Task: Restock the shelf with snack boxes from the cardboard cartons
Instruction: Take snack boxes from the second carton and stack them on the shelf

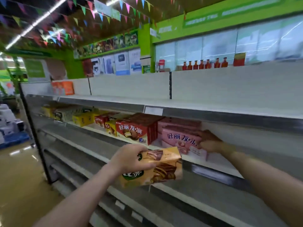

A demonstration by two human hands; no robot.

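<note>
My left hand [131,158] grips a yellow-orange snack box [161,169] with chocolate pies printed on it, held in front of the middle shelf [218,166]. My right hand [209,141] holds the right end of a pink snack box [180,140] that stands on that shelf. Left of the pink box stand red pie boxes [136,130], then smaller red and yellow boxes [86,118] further left. No carton is in view.
The shelf above [213,105] is bare except for orange boxes [63,88] at its far left. Bottles [205,64] stand along the top. Lower shelves [147,199] hold nothing. Open floor [19,177] lies to the left, with stacked goods [9,126] beyond.
</note>
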